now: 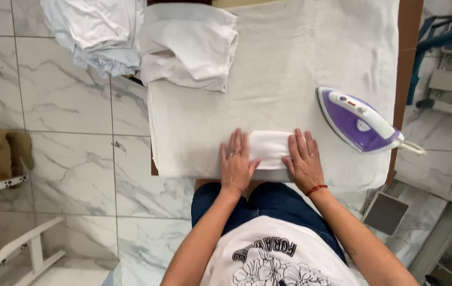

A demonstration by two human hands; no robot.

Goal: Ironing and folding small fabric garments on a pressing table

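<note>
Nearest the camera, the left hand (237,161) and the right hand (304,159) are lying flat, palms down and fingers spread, gripping nothing. They are pressing on the two ends of a small folded white cloth (270,148), which is resting at the near edge of the worktop (289,69). The left hand is covering the cloth's left end and the right hand its right end, so only the middle strip is showing between them. Held this way, the hands appear to be smoothing the fold and keeping it from springing open. A ring is showing on the left hand and a red cord bracelet (316,188) on the right wrist.

The worktop is wearing a white towel-like cover, likely as padding for pressing. Just right of the right hand, but apart from it, a purple and white iron (361,121) is lying with its tip pointing away from the person, parked within reach yet clear of the cloth.

Farther off, at the worktop's far left corner, a loosely folded white garment (189,45) is sitting, and beyond its edge a heap of pale laundry (96,32) is hanging over the marble floor (67,106).
</note>
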